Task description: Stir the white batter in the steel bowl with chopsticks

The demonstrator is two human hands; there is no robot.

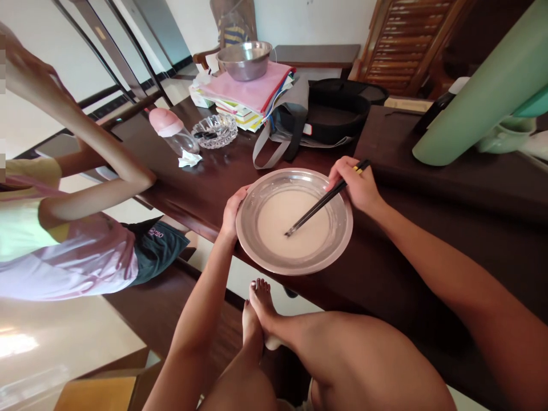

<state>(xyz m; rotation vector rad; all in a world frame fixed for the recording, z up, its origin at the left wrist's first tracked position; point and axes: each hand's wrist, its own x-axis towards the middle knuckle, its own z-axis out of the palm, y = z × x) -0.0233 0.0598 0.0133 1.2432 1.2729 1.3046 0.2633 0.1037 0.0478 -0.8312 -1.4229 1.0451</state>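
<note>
A wide metal bowl (252, 251) stands at the edge of the dark table, holding a pale, milky batter-like liquid (274, 222). My left hand (234, 211) grips the bowl's left rim, with its thumb side against the metal. At the right rim, my right hand (357, 185) is closed around a pair of black chopsticks (319, 204) with gold bands near the top. Their tips dip into the liquid near the middle of the bowl, and bits of it cling to them. Some right-hand fingers lie close to the rim; whether they touch it I cannot tell.
Beyond the bowl are a grey-black bag (299, 125), a glass ashtray (216, 132), a pink-lidded bottle (169, 125) and a crumpled tissue (189, 160). Another metal bowl (245, 65) tops a stack of books (244, 111). A green cylinder (475, 91) stands right. Another person (85, 240) leans on the table at left.
</note>
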